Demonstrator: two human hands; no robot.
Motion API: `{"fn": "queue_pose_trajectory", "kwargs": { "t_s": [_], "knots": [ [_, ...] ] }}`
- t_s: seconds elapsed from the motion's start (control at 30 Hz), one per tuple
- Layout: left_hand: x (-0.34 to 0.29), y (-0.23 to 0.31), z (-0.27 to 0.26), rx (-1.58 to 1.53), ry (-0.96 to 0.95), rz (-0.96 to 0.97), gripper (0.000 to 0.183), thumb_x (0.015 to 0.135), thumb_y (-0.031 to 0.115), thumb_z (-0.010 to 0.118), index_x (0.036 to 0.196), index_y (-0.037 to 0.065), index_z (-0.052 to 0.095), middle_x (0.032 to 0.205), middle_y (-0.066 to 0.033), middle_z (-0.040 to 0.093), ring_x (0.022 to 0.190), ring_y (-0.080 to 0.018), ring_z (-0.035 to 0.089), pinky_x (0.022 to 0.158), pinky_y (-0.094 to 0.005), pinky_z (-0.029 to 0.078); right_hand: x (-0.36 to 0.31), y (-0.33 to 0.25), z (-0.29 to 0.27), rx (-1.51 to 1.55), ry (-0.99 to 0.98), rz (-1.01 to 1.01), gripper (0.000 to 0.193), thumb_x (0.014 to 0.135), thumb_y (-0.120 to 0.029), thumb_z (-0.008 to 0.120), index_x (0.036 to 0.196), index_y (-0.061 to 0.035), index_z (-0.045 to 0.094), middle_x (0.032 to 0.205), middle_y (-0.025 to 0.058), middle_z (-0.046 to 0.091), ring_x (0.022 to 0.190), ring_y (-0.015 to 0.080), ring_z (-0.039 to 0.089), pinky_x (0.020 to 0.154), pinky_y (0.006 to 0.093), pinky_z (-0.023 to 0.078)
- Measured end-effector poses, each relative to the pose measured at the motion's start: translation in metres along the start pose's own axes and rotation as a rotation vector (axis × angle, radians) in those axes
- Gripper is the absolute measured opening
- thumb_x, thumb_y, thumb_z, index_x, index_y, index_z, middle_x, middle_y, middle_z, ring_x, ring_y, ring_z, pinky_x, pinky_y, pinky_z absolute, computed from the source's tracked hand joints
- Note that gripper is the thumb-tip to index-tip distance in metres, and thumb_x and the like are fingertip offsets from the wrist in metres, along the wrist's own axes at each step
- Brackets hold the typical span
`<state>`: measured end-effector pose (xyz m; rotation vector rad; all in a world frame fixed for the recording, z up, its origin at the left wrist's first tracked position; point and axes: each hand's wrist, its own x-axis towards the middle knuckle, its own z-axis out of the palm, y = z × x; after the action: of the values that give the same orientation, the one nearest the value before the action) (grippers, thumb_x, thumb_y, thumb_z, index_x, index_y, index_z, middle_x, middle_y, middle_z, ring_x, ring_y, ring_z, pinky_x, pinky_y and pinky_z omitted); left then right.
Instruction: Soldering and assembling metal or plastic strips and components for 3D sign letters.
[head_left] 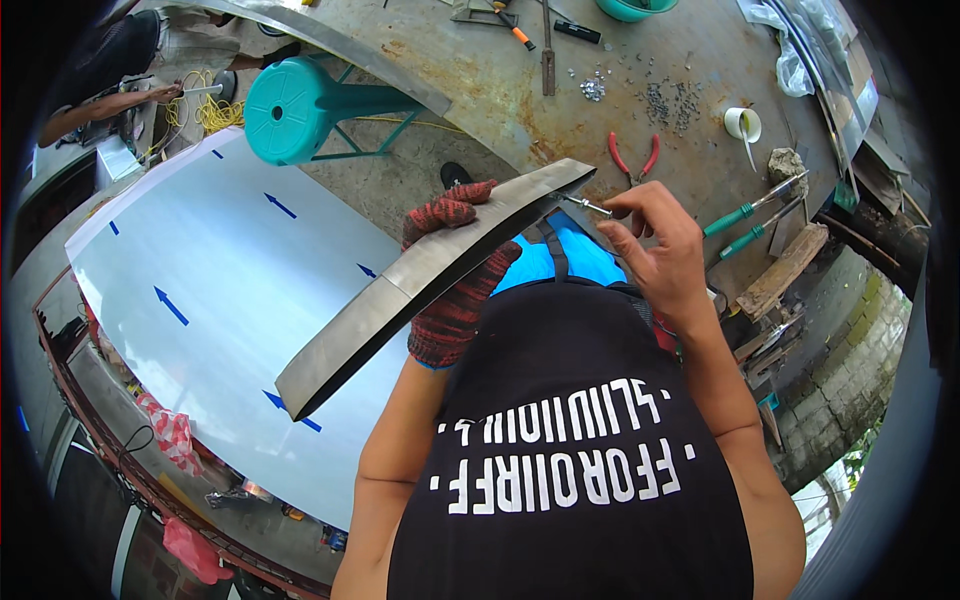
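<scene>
A long, slightly curved grey metal channel (390, 280) is held at a slant before my chest. My left hand (458, 310), in a dark red and black knitted glove, wraps round its middle, with fingers showing on both sides. My bare right hand (655, 245) is at the channel's upper right end. Between its thumb and fingertips is a slim silvery bolt-like piece (587, 205), whose far tip meets the channel's open side. Whether that tip is fixed inside the channel is hidden. Just beyond my right hand lie red-handled pliers (634, 160).
A stained metal worktop (480, 70) bears small metal bits (593, 88), a white cup (742, 123) and two teal-handled tools (742, 222). Left stand a teal stool (290, 110) and a large pale panel with blue arrows (220, 250). Another person's arm (110, 105) shows at the far left.
</scene>
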<state>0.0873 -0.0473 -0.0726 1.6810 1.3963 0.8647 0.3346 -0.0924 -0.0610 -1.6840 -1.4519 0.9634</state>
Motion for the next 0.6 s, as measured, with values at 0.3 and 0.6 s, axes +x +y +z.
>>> {"fn": "queue_pose_trajectory", "kwargs": {
  "t_s": [0.3,0.6],
  "knots": [
    [0.005,0.0,-0.013,-0.087,0.046,-0.065,0.046,0.066,0.018,0.092,0.107,0.01,0.073,0.11,-0.0017,0.075,0.095,-0.0113,0.069,0.087,-0.0265,0.054,0.013,-0.011,0.018,-0.016,0.023,-0.06,0.011,0.088,-0.005,0.077,0.09,-0.0005,0.067,0.08,0.0098,0.059,0.061,0.0225,0.055,0.056,0.0335,0.044],
    [-0.021,-0.008,-0.001,-0.744,0.062,-0.29,0.057,0.078,0.01,0.088,0.117,0.007,0.047,0.134,-0.0179,0.061,0.122,-0.0272,0.063,0.103,-0.0354,0.051,0.01,-0.016,0.019,0.065,0.015,-0.011,0.008,0.091,-0.002,0.072,0.093,0.0017,0.065,0.083,0.0094,0.06,0.069,0.0179,0.059,0.066,0.0286,0.048]
  ]
}}
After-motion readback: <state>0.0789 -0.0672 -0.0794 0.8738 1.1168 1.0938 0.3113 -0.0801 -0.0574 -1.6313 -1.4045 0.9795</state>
